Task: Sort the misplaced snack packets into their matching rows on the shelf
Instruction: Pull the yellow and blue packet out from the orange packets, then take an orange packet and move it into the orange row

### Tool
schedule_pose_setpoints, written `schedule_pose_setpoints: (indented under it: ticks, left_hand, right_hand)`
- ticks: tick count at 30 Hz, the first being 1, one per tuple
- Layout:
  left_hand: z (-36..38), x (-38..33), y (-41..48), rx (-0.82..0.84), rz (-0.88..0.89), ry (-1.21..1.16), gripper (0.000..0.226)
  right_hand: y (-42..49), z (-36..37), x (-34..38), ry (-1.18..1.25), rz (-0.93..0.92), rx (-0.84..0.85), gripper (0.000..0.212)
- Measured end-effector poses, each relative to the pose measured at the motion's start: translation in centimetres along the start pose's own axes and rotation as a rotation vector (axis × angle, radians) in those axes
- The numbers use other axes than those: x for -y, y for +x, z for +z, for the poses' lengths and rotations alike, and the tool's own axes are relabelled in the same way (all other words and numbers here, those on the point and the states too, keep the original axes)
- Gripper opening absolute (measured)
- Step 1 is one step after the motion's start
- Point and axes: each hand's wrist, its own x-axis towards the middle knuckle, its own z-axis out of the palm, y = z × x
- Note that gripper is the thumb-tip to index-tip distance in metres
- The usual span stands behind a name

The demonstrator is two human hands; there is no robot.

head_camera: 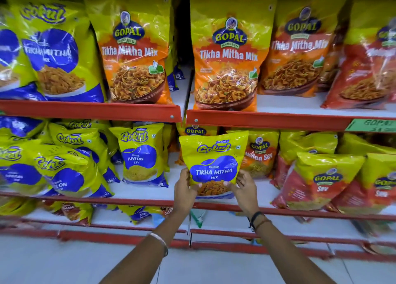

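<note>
Both hands, left (pixel 184 190) and right (pixel 243 189), grasp a Gokul packet (pixel 213 161) upright. It sits just left of the Nylon Sev bag (pixel 260 155).

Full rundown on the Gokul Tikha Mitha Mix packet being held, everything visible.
The Gokul Tikha Mitha Mix packet is a small glossy plastic pouch, yellow-green with a blue blob carrying white lettering and a picture of orange mix near the bottom. It looks sealed and puffed, upright, facing the camera, in front of the middle shelf by the Gopal Nylon Sev packet. The left hand and right hand pinch its lower corners, thumbs on the front.
</note>
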Motion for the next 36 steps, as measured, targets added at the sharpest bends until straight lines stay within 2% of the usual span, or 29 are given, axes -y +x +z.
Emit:
schedule_pose_setpoints:
  ticks: [6, 9, 12, 15, 18, 21, 23, 26, 28, 30, 32, 34, 36]
  left_hand:
    - [0.6, 1.7, 4.5, 0.072, -0.058, 0.1, 0.059]
    - [1.0, 2.1, 6.6, 0.093, -0.101, 0.242, 0.056]
    - [1.0, 1.8, 7.5, 0.119, -0.152, 0.421, 0.054]
    - [0.8, 1.3, 6.8, 0.094, -0.15, 0.498, 0.05]
    - [-0.4, -0.7, 5.7, 0.001, 0.005, 0.483, 0.039]
    - [-2.9, -5.0, 5.7, -0.077, 0.274, 0.417, 0.025]
    - [-5.1, -8.8, 6.4, -0.204, 0.487, 0.405, 0.019]
    - [-8.8, -14.4, 8.7, -0.363, 0.752, 0.361, 0.02]
    - [-11.6, -17.4, 11.1, -0.439, 0.785, 0.344, 0.027]
    - [-14.2, -19.2, 13.7, -0.53, 0.722, 0.385, 0.034]
    - [-16.7, -19.7, 15.8, -0.565, 0.618, 0.385, 0.038]
    - [-18.2, -19.0, 17.0, -0.504, 0.506, 0.328, 0.041]
    - [-19.6, -17.9, 17.8, -0.377, 0.391, 0.264, 0.045]
  right_hand:
    - [3.0, 1.5, -1.7, -0.042, 0.073, -0.027, 0.043]
    - [4.5, 2.1, -2.0, -0.108, 0.087, -0.004, 0.042]
    - [5.0, 2.2, -1.9, -0.292, 0.065, 0.036, 0.04]
    - [4.1, 2.1, -1.1, -0.534, 0.004, -0.047, 0.056]
    - [3.1, 2.7, 2.1, -0.573, -0.262, -0.149, 0.044]
    - [3.1, 4.2, 7.4, -0.443, -0.509, -0.144, 0.027]
    - [3.4, 5.8, 11.7, -0.363, -0.656, -0.141, 0.019]
    - [4.7, 8.4, 18.4, -0.251, -0.801, -0.137, 0.014]
    - [5.8, 10.4, 22.2, -0.214, -0.857, -0.11, 0.015]
    - [7.0, 12.4, 24.9, -0.22, -0.815, -0.028, 0.023]
    - [7.9, 14.8, 26.8, -0.26, -0.664, 0.105, 0.043]
    - [8.9, 16.6, 27.4, -0.318, -0.5, 0.217, 0.066]
    - [9.6, 18.1, 27.3, -0.384, -0.406, 0.268, 0.078]
